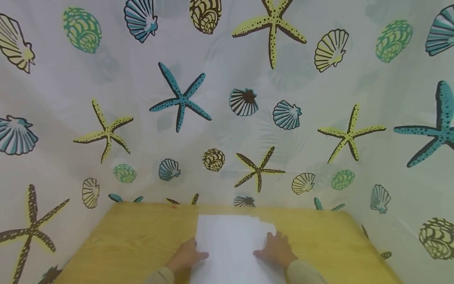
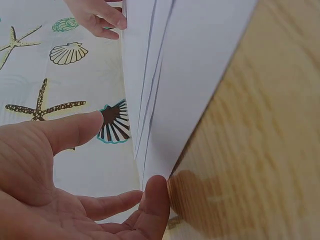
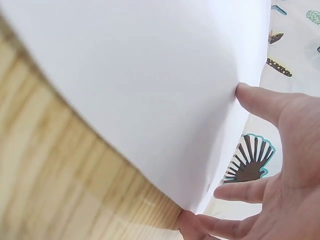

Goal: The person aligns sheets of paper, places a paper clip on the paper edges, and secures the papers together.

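A loose stack of white paper sheets (image 1: 228, 246) lies on the wooden table (image 1: 142, 228), its far edges uneven at the right. My left hand (image 1: 186, 254) is at the stack's left side. In the left wrist view, its fingertips touch the paper's edge near the tabletop, while the thumb stands apart from the sheets. On the right side, my right hand (image 1: 276, 250) rests with spread fingers. The right wrist view shows its thumb pressing the top of the paper (image 3: 130, 85) and a fingertip at the sheet's corner by the table.
A pale cloth (image 1: 220, 138) printed with starfish and shells hangs behind the table and along both sides. Bare wood extends left and right of the paper.
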{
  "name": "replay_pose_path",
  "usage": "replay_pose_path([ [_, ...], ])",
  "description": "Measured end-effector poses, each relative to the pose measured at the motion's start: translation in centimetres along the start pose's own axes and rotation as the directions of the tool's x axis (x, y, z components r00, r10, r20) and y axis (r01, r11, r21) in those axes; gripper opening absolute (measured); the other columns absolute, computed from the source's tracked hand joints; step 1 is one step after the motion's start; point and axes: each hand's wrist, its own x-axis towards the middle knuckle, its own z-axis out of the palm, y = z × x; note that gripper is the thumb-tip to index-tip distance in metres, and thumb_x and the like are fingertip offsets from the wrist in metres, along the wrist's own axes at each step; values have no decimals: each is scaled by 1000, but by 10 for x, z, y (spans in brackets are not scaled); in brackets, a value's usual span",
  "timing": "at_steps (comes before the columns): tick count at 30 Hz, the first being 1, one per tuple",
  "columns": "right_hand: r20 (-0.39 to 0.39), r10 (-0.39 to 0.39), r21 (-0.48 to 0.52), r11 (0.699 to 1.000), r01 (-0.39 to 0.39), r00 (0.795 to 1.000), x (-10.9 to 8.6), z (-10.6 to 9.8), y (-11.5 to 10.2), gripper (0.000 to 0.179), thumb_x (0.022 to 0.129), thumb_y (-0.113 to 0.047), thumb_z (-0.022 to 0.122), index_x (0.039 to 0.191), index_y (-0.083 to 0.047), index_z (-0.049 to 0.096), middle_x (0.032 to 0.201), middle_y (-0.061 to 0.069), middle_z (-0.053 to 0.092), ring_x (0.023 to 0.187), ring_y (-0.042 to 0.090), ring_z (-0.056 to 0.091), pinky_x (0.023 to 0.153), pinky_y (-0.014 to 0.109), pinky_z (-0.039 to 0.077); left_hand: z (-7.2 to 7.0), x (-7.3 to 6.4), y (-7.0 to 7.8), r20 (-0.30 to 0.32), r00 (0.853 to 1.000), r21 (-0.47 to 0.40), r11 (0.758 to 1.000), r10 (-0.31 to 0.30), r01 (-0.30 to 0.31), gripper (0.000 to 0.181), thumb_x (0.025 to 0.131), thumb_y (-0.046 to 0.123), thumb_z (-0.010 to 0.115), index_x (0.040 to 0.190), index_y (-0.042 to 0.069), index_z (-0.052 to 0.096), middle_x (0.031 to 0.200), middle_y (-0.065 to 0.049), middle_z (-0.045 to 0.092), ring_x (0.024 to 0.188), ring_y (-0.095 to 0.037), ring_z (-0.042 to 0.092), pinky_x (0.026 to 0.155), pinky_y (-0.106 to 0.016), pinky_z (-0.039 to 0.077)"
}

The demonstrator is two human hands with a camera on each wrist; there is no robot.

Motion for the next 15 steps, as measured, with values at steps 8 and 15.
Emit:
replay_pose_path([
  [8, 17, 38, -14, 999, -37, 999, -4, 0, -6, 80, 68, -55, 75, 116, 6, 55, 105, 27, 49, 99, 43, 43, 86, 61, 39, 0, 2, -7, 8, 1000, -4, 1000, 7, -7, 47, 82, 24, 71, 106, -12, 51, 90, -19, 55, 81, -33, 55, 72, -46, 50],
  [15, 22, 20, 3, 1000, -20, 1000, -5, 1, -10, 76, 69, -49, 75, 115, 8, 54, 102, 28, 49, 96, 42, 43, 84, 59, 41, 5, 8, -11, -6, 1000, -9, 1000, 14, -14, 45, 81, 23, 72, 103, -10, 52, 90, -18, 56, 81, -31, 55, 74, -46, 50],
])
